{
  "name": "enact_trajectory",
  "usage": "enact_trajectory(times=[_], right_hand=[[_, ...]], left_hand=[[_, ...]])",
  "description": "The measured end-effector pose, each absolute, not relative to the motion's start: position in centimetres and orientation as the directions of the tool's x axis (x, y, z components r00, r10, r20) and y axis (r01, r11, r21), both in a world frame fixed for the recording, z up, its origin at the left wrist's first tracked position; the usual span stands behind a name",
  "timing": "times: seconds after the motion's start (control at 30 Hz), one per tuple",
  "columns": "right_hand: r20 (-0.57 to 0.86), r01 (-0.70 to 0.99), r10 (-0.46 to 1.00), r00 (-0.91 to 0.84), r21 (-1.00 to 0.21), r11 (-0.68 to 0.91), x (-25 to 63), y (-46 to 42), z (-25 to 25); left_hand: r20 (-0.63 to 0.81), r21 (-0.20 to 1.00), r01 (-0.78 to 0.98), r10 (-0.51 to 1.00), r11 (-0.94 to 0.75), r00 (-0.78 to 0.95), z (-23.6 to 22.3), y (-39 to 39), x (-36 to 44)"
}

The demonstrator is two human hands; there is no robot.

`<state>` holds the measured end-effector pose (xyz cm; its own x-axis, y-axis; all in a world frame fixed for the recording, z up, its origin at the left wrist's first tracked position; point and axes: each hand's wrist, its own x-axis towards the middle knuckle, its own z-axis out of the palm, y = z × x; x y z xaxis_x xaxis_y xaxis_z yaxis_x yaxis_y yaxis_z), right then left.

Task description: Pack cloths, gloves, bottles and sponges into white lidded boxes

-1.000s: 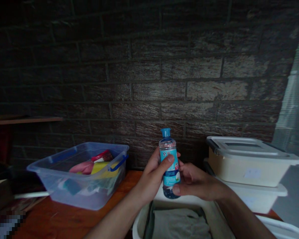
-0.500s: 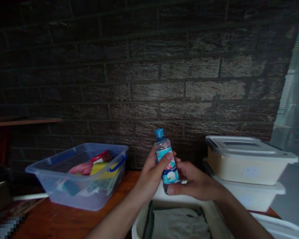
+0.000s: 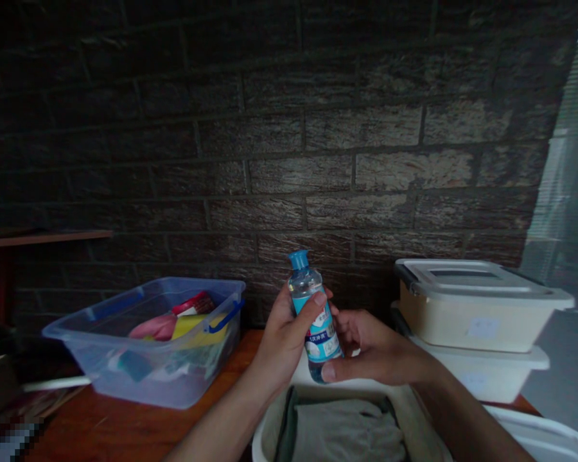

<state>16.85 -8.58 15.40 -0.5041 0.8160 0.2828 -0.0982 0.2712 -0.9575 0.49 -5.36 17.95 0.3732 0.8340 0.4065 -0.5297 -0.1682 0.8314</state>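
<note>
A small clear bottle (image 3: pixel 313 308) with a blue cap and a blue-and-white label is held up in front of the brick wall, tilted a little to the left. My left hand (image 3: pixel 282 343) wraps round its upper half, thumb across the label. My right hand (image 3: pixel 373 353) grips its lower half from the right, thumb under the base. Both hands hover above a white tub (image 3: pixel 274 430) that holds folded grey cloth (image 3: pixel 347 433).
A clear plastic bin with blue handles (image 3: pixel 147 343), holding pink, yellow and red items, stands at the left on the wooden table (image 3: pixel 125 430). Two stacked lidded cream boxes (image 3: pixel 476 321) stand at the right. A shelf (image 3: pixel 43 237) juts out at far left.
The bottle and both hands have shifted slightly left and the bottle has tilted further left. Both hands have kept their grip.
</note>
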Motion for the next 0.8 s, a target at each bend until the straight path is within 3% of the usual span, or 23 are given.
enact_trajectory(times=[0.23,0.37,0.57,0.8], right_hand=[[0.211,-0.061,0.786,-0.581,-0.974,0.217,16.5,-9.6,16.0],[0.194,-0.042,0.767,-0.612,-0.976,0.213,16.4,-9.8,16.5],[0.262,-0.036,0.794,-0.548,-0.956,0.291,16.7,-9.0,16.4],[0.273,0.029,0.809,-0.520,-0.941,0.336,17.5,-8.3,15.9]], left_hand=[[0.372,0.750,-0.660,0.788,0.056,0.490,18.6,-5.8,0.0],[0.399,0.765,-0.644,0.772,0.019,0.496,18.6,-5.7,0.0],[0.360,0.838,-0.530,0.862,-0.131,0.357,18.0,-5.9,0.9],[0.361,0.868,-0.490,0.775,-0.077,0.519,17.6,-5.1,0.4]])
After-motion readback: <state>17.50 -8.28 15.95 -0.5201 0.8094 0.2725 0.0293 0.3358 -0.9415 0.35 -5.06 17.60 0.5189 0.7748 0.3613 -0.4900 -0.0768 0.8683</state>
